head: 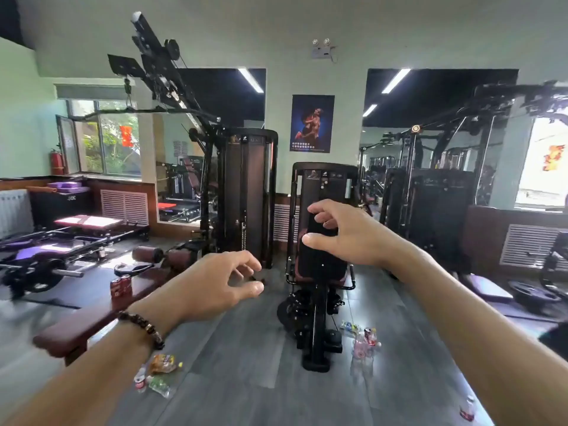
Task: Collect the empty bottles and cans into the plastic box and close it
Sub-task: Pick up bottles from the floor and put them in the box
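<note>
Gym floor [246,348], grey planks, blurred toward the lower edge. Weight-stack machine [249,195] centre-left, seated machine [319,256] in the middle, its base on the floor. Padded bench [92,321] runs diagonally at left, near end cut by motion blur.

Both arms reach forward, nothing held. Left hand [215,284] with fingers loosely curled, thumb apart from them (beaded bracelet [144,329] on the wrist). Right hand [341,232] higher, in front of the seated machine's back pad, fingers relaxed and spread, grasping nothing.

Red can [121,287] stands upright on the bench. Crushed bottles [156,376] lie on the floor below the left forearm, labels unreadable. Second bottle cluster [362,336] beside the seated machine's base, at least one small red can among them; count unclear. One more bottle [467,408] at lower right, partly hidden by the right forearm.

Plastic box: can't make it out anywhere.
</note>
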`<state>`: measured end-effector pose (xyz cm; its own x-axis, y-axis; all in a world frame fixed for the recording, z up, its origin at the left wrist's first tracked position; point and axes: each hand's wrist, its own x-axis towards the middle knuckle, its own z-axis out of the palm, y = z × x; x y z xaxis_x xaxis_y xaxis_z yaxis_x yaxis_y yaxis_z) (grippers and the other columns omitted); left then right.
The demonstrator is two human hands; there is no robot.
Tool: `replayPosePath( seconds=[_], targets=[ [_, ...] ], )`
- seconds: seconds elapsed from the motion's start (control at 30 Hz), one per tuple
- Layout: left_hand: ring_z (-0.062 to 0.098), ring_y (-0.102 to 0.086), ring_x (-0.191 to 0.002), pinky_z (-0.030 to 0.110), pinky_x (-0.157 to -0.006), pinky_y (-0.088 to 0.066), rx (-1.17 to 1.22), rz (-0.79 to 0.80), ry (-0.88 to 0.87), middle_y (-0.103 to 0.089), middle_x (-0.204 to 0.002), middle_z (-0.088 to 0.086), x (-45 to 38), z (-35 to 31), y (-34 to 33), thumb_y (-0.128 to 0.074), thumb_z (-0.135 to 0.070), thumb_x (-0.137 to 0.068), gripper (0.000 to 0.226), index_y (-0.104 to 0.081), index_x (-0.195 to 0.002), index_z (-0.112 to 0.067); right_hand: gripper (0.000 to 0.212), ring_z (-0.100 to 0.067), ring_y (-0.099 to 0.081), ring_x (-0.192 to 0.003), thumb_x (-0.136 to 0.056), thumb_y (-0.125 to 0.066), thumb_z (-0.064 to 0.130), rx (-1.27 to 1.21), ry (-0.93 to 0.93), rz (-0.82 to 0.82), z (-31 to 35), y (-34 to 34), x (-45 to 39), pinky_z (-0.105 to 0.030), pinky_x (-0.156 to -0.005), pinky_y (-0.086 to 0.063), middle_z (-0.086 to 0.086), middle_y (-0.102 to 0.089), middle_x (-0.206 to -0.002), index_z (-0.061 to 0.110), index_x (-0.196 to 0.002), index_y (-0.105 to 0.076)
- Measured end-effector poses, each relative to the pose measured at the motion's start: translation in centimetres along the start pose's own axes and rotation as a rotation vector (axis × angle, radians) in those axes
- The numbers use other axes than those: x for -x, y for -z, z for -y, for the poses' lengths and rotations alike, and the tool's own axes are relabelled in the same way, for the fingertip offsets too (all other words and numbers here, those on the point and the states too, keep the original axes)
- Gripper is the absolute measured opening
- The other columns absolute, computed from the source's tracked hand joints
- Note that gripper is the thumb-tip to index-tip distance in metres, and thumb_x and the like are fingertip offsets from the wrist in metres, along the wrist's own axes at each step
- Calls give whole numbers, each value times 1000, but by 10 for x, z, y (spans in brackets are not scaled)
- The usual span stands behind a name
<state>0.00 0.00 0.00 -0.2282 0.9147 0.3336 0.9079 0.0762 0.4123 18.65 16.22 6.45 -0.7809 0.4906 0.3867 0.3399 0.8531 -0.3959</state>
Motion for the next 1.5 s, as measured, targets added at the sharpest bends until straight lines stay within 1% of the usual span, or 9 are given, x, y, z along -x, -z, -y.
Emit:
replayPosePath(
  seconds=[0.1,0.3,0.53,0.67,0.8,1.0,1.23,1.37,1.5],
  targets=[
    [-4,-57,-94,25,-90,-47,30,-16,61,-61,-101,-19,-46,8,-33,-64,-44,-85,28,-58,-110,-34,65,-16,-52,-123,-85,-65,48,0,19,92,-47,-11,-37,-36,-104,-43,1,-53,-136,27,-142,-40],
    [-1,-57,-94,22,-86,-45,44,18,203,-62,-101,-16,-118,47,-104,-64,-46,-83,28,-58,-108,-35,65,-16,-52,-120,-86,-66,44,-15,47,221,-138,-58,-107,-26,-96,-40,-1,-54,-135,23,-142,-41],
    [-1,-58,-95,22,-84,-46,91,113,327,-62,-103,-15,-182,129,-177,-60,-55,-80,30,-56,-104,-38,64,-19,-48,-127,-87,-63,46,18,3,378,-237,-141,-184,-34,-106,-38,-2,-52,-137,23,-142,-40],
    [-2,-57,-96,30,-89,-49,113,121,395,-61,-104,-17,-222,190,-200,-57,-60,-77,36,-57,-106,-38,64,-19,-46,-129,-87,-63,47,30,-7,429,-271,-190,-247,-36,-106,-38,0,-50,-139,24,-142,-40],
    [-3,-58,-95,35,-89,-50,107,97,460,-61,-103,-20,-261,255,-202,-50,-69,-71,43,-56,-102,-40,65,-17,-47,-127,-87,-62,48,25,8,506,-284,-240,-322,-34,-104,-40,0,-49,-140,25,-143,-38],
    [2,-58,-94,34,-89,-50,108,81,582,-61,-101,-15,-313,342,-184,-60,-56,-79,34,-59,-104,-33,64,-17,-46,-129,-90,-61,44,-7,114,573,-278,-307,-431,-24,-99,-34,-1,-48,-141,21,-144,-38],
    [3,-61,-93,33,-85,-51,119,73,722,-62,-101,-18,-367,466,-184,-56,-56,-76,35,-61,-101,-32,63,-17,-47,-127,-89,-61,44,-99,182,656,-287,-420,-560,-29,-102,-38,-2,-49,-140,21,-144,-39],
    [2,-61,-92,31,-85,-51,136,80,813,-62,-103,-16,-396,538,-182,-60,-46,-83,23,-60,-102,-34,64,-16,-48,-125,-86,-62,46,-144,193,728,-285,-489,-633,-32,-101,-41,0,-48,-140,25,-142,-39],
    [3,-61,-94,31,-84,-51,148,79,864,-62,-101,-16,-408,611,-173,-59,-50,-84,21,-59,-99,-35,63,-16,-50,-124,-86,-63,44,-182,193,779,-263,-558,-700,-33,-101,-42,-1,-50,-138,24,-141,-40]
  ],
)
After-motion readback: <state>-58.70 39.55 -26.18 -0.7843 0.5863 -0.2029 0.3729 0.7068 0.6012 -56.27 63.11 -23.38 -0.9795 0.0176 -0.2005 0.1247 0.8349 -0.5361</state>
